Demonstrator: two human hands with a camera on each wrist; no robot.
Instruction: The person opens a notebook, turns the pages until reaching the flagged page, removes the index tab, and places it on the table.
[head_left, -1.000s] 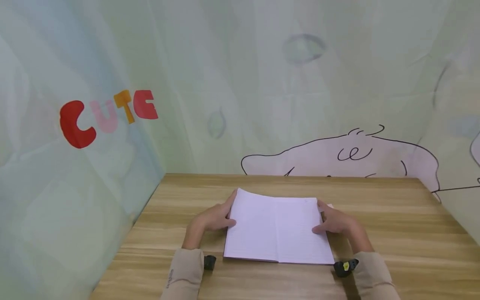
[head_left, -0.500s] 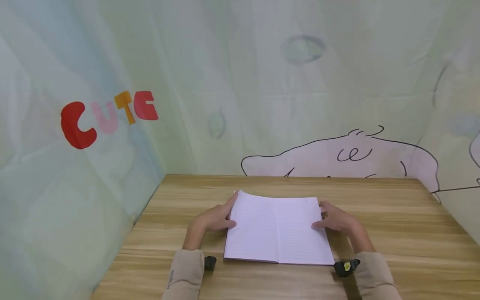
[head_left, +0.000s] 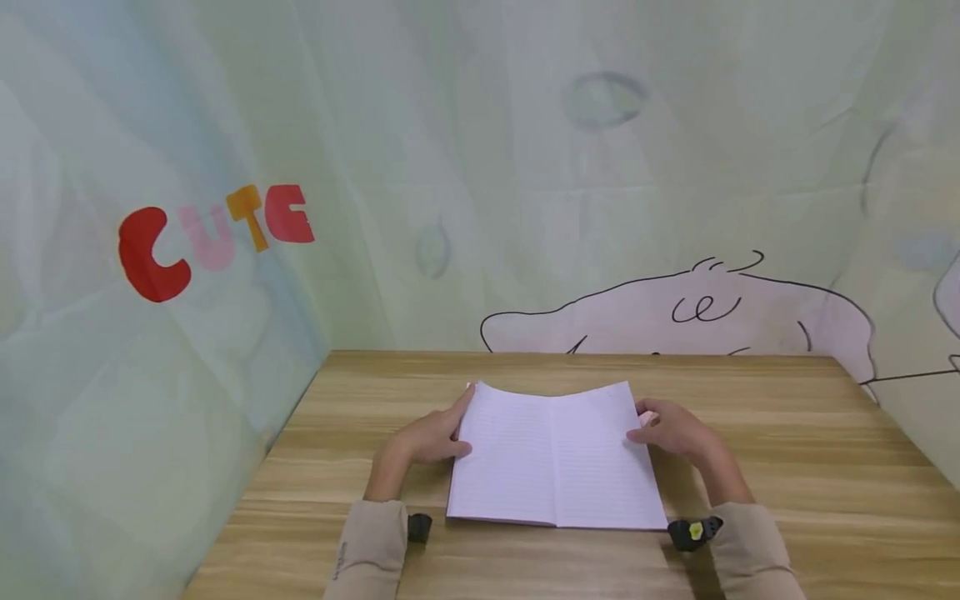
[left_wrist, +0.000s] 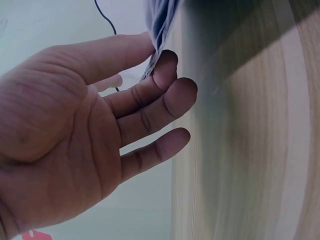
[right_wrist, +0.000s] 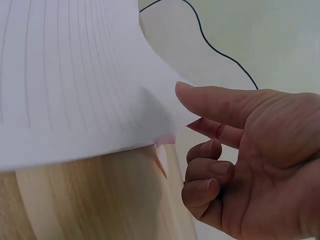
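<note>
An open notebook (head_left: 510,467) with ruled pages lies spread on the wooden table, its fold running up the middle. My left hand (head_left: 426,437) holds its left edge, thumb over the page and fingers behind; the left wrist view shows the stacked page edges (left_wrist: 162,30) between thumb and fingertips. At the opposite side, my right hand (head_left: 675,432) pinches the right page near its outer edge. In the right wrist view the thumb lies against the curved ruled page (right_wrist: 90,80), the index finger is partly hidden behind it, and the other fingers are curled.
The wooden table (head_left: 360,392) reaches back to a fabric backdrop (head_left: 450,167) with a cartoon outline and the coloured letters "CUTE". Dark wrist devices (head_left: 690,535) sit by both sleeves, close to the notebook's near edge.
The right page's far corner has lifted and now curves upward. My right thumb has moved slightly up along that page's edge. The left hand keeps its place.
</note>
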